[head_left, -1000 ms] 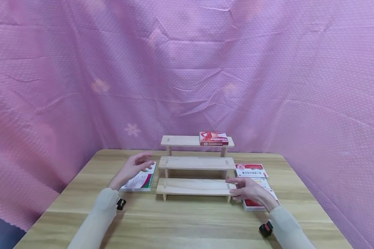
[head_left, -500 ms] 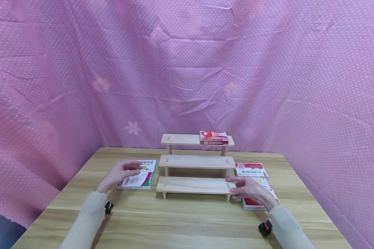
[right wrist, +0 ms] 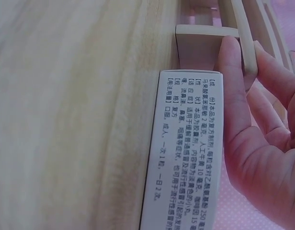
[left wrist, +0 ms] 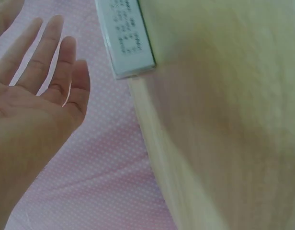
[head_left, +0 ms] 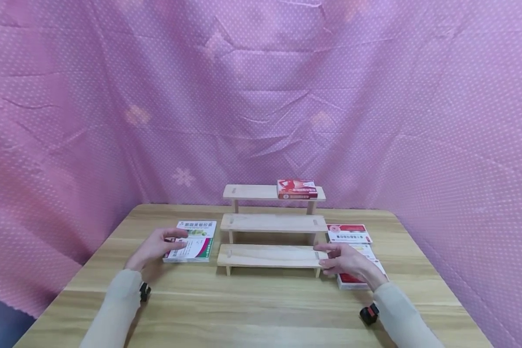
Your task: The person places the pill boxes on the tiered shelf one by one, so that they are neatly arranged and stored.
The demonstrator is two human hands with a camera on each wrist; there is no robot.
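Note:
A three-tier wooden display stand (head_left: 267, 256) stands in the middle of the table. My right hand (head_left: 352, 263) pinches the right end of its lowest step; in the right wrist view the thumb (right wrist: 232, 72) lies against the board's underside and the fingers reach over its other face. My left hand (head_left: 155, 245) is over the left edge of the medicine boxes (head_left: 193, 249) on the left, holding nothing. The left wrist view shows its fingers (left wrist: 42, 57) extended and spread, apart from a box (left wrist: 130, 43). A red medicine box (head_left: 297, 189) lies on the top step's right side.
Several red and white medicine boxes (head_left: 350, 234) lie right of the stand, partly hidden behind my right hand; one box's printed side (right wrist: 183, 148) is close to that wrist. A pink dotted cloth (head_left: 261, 96) hangs behind and beside the wooden table (head_left: 261, 309).
My left hand has moved left and back toward me, away from the stand, uncovering more of the left boxes. My right hand keeps its hold on the stand's lowest step.

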